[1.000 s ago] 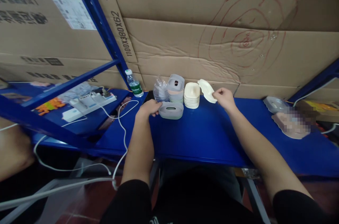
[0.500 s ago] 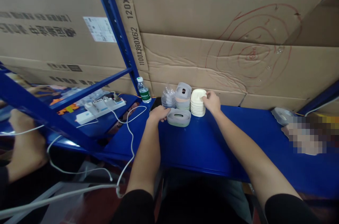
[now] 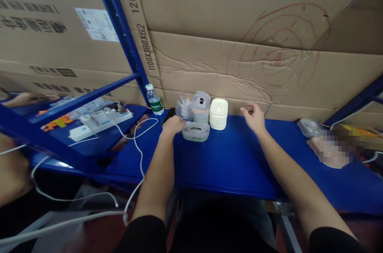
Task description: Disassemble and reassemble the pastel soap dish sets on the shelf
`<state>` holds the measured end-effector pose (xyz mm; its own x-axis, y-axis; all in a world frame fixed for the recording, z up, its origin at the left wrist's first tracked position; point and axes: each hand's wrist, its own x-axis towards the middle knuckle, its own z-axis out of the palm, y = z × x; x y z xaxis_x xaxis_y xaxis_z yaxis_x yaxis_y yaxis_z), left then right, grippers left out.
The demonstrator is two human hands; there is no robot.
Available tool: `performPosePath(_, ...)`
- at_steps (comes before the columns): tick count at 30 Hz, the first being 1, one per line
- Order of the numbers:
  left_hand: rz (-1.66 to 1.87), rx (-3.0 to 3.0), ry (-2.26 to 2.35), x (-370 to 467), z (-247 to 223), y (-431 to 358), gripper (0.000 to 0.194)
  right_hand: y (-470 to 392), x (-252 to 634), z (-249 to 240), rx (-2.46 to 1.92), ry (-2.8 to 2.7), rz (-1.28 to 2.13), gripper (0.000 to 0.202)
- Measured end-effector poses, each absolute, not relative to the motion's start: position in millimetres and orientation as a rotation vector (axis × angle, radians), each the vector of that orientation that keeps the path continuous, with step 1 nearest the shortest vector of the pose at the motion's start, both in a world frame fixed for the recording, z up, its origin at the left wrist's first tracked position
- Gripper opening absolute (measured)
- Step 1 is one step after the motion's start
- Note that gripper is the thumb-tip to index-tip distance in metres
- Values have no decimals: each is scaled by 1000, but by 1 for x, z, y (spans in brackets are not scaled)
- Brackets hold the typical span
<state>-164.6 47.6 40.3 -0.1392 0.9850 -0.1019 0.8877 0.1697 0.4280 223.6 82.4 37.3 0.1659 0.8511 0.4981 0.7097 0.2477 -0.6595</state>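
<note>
My left hand rests on the left end of a grey oval lid with a slot, which lies on the blue shelf. Behind it stand a stack of grey and pink slotted lids, a stack of cream trays and a bunch of clear plastic pieces. My right hand hovers empty with fingers apart, a short way right of the cream stack.
A water bottle stands by the blue upright post. A white power strip with trailing cables lies on the left shelf. Cardboard boxes wall the back. More parts sit at far right.
My right hand carried a cream tray onto the cream stack, let it go and drew back to the right. My left hand stayed on the grey lid.
</note>
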Motion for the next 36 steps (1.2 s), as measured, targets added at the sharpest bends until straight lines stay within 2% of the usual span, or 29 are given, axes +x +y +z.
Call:
performPosePath(3, 390, 1831, 2162, -162, 43, 47, 29, 69, 282, 35, -1557, -1577, 95, 71)
performPosePath(9, 452, 1862, 2290, -162, 51, 44, 49, 14, 413, 34, -1998, -1478, -390, 73)
performPosePath(13, 938, 1863, 2352, -148, 60, 34, 45, -21, 465, 23, -2326, -1338, -477, 75)
performPosePath(15, 1202, 1924, 2280, -136, 61, 28, 42, -31, 467, 15, -2485, -1325, -392, 77)
performPosePath(17, 1313, 2042, 2174, -120, 60, 23, 41, -37, 451, 7, -2559, -1399, -349, 79)
performPosePath(21, 1100, 2346, 1943, -82, 52, 13, 42, -45, 392, 8, -2310, -1816, -361, 71)
performPosePath(23, 906, 2473, 1782, -62, 47, 8, 39, -46, 367, 15, -2129, -1984, -323, 83)
performPosePath(25, 754, 2574, 1606, -45, 40, 4, 38, -42, 350, 22, -2106, -2049, -186, 93)
performPosePath(29, 802, 2651, 1317, -24, 22, 2, 38, -25, 331, 25, -1824, -2279, 186, 89)
performPosePath(33, 737, 2686, 1146, -18, 4, 5, 62, -7, 305, 21, -1452, -2425, 412, 95)
performPosePath(36, 599, 2670, 1129, -20, -2, 7, 67, 4, 284, 28, -1250, -2480, 559, 93)
